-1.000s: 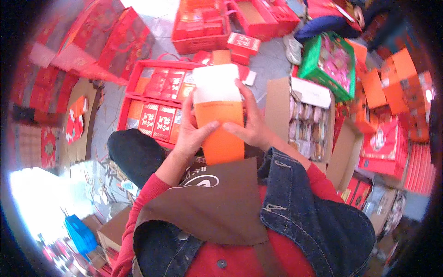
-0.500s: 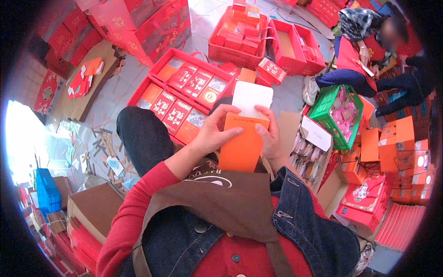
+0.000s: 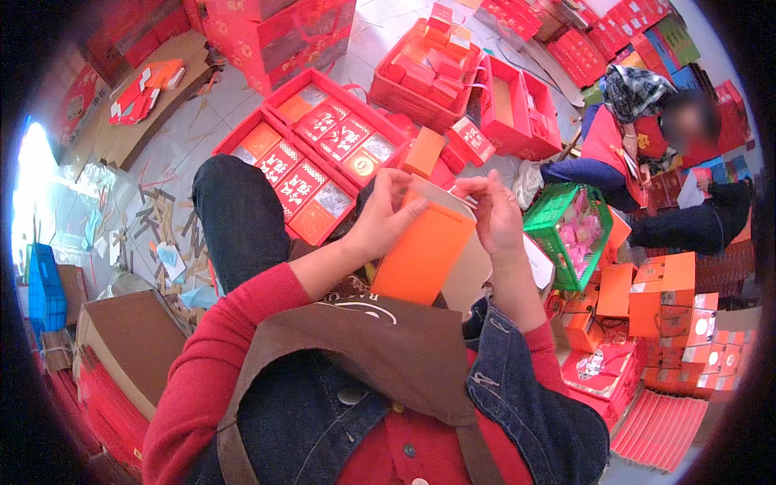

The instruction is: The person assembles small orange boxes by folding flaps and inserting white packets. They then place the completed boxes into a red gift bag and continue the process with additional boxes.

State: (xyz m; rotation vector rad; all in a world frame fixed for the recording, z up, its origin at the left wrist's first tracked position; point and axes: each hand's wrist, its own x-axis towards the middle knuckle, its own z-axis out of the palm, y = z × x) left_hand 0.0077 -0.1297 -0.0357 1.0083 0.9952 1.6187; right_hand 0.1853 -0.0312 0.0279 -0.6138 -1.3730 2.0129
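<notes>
An orange cardboard box [image 3: 424, 255] stands tilted in front of my apron, its upper end open and showing a pale inside. My left hand [image 3: 384, 218] grips its upper left side, thumb on the front face and fingers over the top edge. My right hand [image 3: 497, 214] is at the top right corner, with thumb and fingertips pinched at the pale flap edge. Its palm is off the box's side. Beyond my hands lies an open red gift box [image 3: 353, 171] with patterned red cartons and orange ones set in its two halves.
To the right are a green crate [image 3: 558, 208] of pink packets and stacked orange boxes [image 3: 663, 287]. A red bin [image 3: 388, 97] of small boxes stands ahead. Another person [image 3: 638, 137] sits at far right. Brown cardboard box [image 3: 133, 339] at left; scraps litter the floor.
The white flap that stood upright above the box is now seen nearly edge-on. My right hand has moved from the box's side to its top corner. The view has shifted slightly.
</notes>
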